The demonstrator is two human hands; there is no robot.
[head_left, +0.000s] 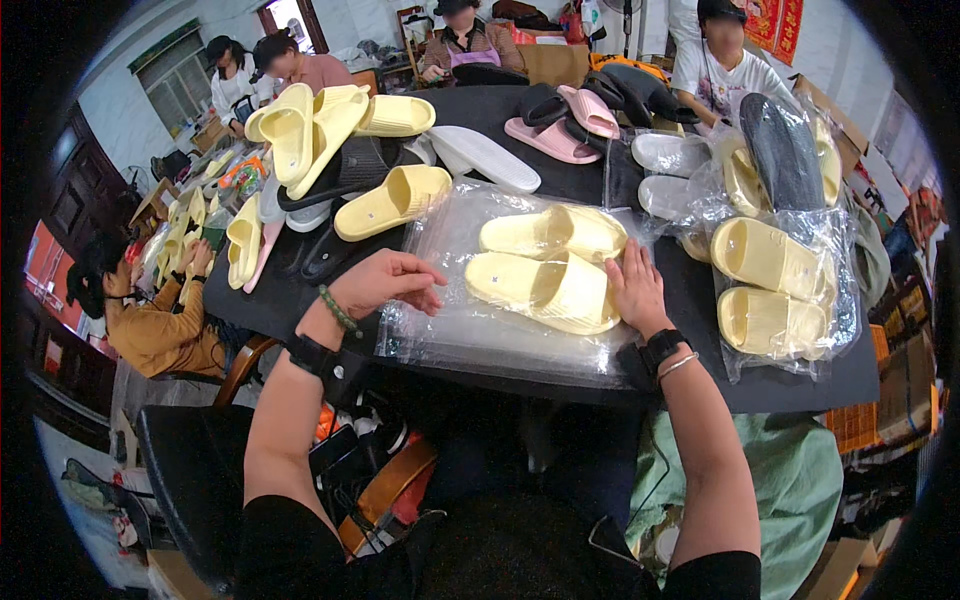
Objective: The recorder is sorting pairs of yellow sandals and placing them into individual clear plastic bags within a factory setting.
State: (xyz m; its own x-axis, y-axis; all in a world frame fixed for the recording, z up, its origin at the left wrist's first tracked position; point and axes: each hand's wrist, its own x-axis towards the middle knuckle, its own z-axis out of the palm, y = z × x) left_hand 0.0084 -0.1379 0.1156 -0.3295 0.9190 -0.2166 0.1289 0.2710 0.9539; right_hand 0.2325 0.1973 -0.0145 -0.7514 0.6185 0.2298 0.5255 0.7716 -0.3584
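A pair of pale yellow slide slippers (pixel 545 288) lies side by side on the table in front of me, toes to the right. A clear plastic bag (pixel 440 335) spreads flat around them; I cannot tell whether they are inside it or on top. My right hand (pixel 638 288) lies flat with fingers stretched against the toe end of the slippers. My left hand (pixel 385 282) is over the bag's left part, its fingers loosely bent and apart, with nothing seen in them.
Bagged yellow slippers (pixel 770 290) lie on the right of the black table (pixel 690 375), below a dark grey slipper (pixel 780 150). Loose yellow slippers (pixel 395 200) are piled at the left. Pink slippers (pixel 560 140) and black ones lie at the back. Several people sit around.
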